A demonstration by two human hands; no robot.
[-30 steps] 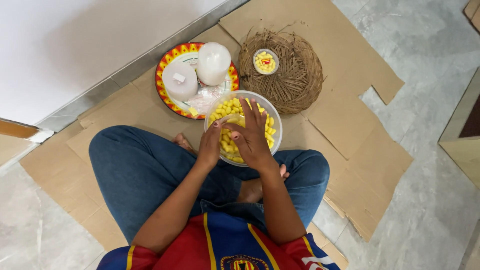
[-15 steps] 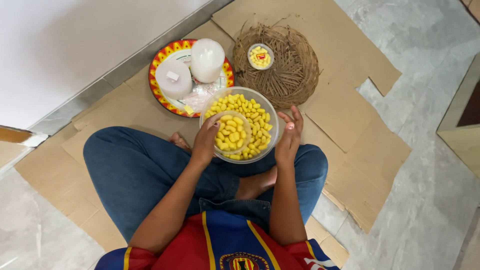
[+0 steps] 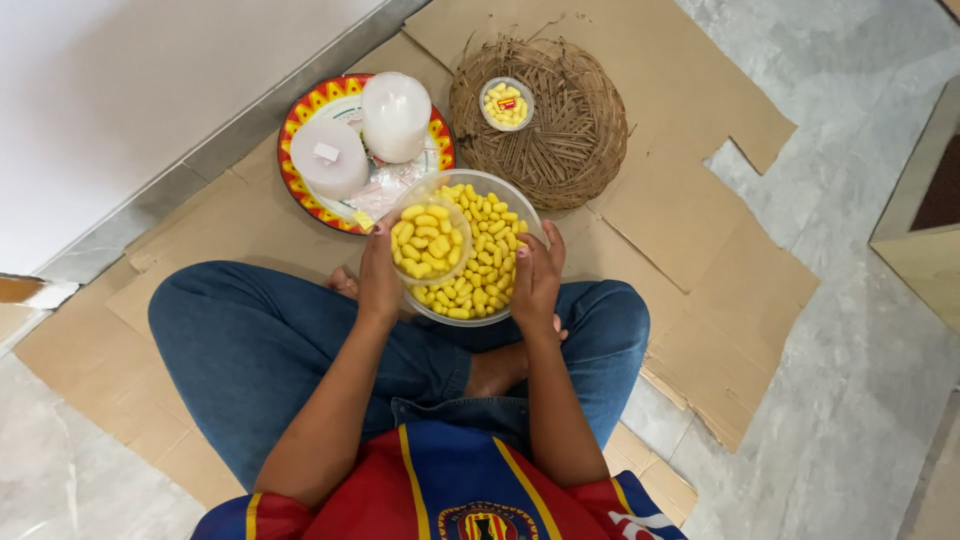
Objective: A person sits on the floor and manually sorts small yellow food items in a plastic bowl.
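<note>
Head view, looking straight down on a person sitting cross-legged in blue jeans on flattened cardboard [image 3: 690, 215] laid over a grey marble floor.

We note the left hand [image 3: 380, 275] closed around a small clear cup [image 3: 430, 240] filled with yellow oval pieces; the fingers wrap the cup's near-left side, and the cup sits over the left part of a larger bowl. The right hand [image 3: 535, 280] is clamped on the rim of that large clear bowl [image 3: 490, 250], thumb at the edge, fingers curled under its right side. The bowl lies between the two hands, held above the lap, and is full of the same yellow pieces.

Just beyond the left hand, touching or nearly touching the bowl's far-left edge, we see a round plate [image 3: 300, 130] with a red and yellow patterned rim. On it stand two white cylindrical tubs: one [image 3: 328, 155] nearer the left hand, one [image 3: 396, 115] further out. Some clear plastic wrap lies on the plate between the tubs and the bowl.

Beyond the right hand, just past the bowl's far edge, sits a round woven basket tray [image 3: 570, 140] of brown twigs. A second small cup [image 3: 506, 104] of yellow pieces, lidded with a red-marked label, rests on its far-left part.

Far left of both hands runs a white wall [image 3: 130, 90] with a grey skirting.
</note>
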